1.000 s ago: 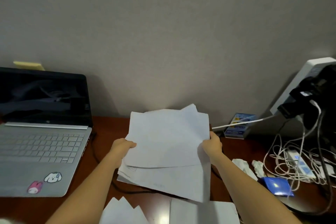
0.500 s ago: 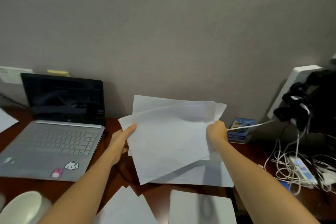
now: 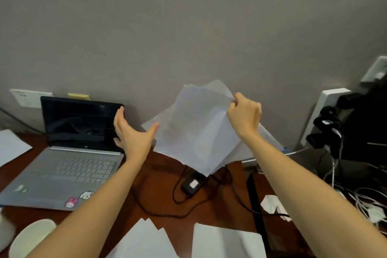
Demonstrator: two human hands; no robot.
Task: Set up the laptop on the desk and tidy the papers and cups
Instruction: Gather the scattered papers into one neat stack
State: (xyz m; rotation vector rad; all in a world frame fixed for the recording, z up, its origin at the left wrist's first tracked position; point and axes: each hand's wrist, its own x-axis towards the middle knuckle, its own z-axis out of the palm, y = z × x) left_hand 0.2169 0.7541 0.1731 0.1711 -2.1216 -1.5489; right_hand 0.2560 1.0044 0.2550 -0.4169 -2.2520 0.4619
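My right hand (image 3: 244, 114) pinches the top corner of a loose stack of white papers (image 3: 196, 128), which hangs tilted above the brown desk (image 3: 159, 176). My left hand (image 3: 132, 134) is open with fingers spread, its thumb at the papers' left edge, in front of the laptop screen. The silver laptop (image 3: 69, 153) stands open at the left with a dark screen and two stickers on its palm rest. More white sheets (image 3: 146, 241) lie at the desk's near edge. A white cup (image 3: 29, 236) sits at the bottom left.
A black power adapter (image 3: 191, 184) and its cable lie on the desk under the lifted papers. White cables (image 3: 364, 201) and black gear crowd the right side. Crumpled tissue (image 3: 272, 205) lies near my right arm. Another sheet (image 3: 10, 146) rests at the far left.
The papers have risen off the desk and now hang from my right hand. My left hand has let go of them and opened. The adapter underneath has come into view.
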